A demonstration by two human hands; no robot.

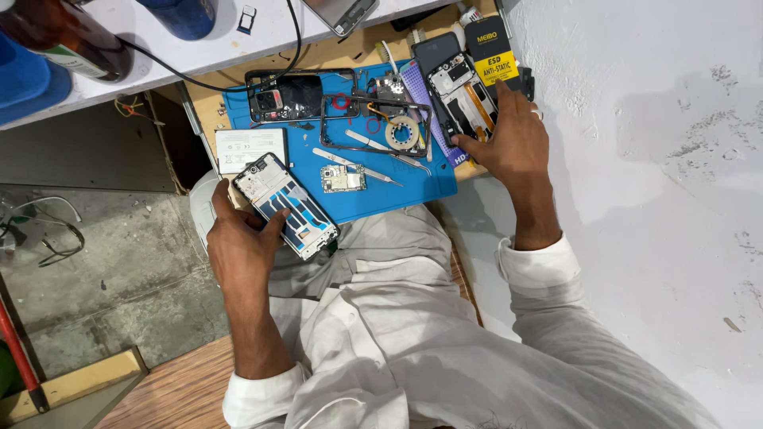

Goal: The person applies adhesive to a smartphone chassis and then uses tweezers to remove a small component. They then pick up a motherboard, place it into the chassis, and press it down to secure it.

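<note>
While left hand [238,250] grips an opened phone [288,206], right hand [509,143] (fingers spread) presses another phone [461,95].

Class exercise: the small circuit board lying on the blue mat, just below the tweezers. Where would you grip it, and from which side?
Probably by its two long edges. The circuit board lies flat on the blue mat, component side up, so pinching the edges keeps fingers off the parts. Come from its lower side, since the tweezers lie close along the upper edge. The left hand is nearer.
</note>
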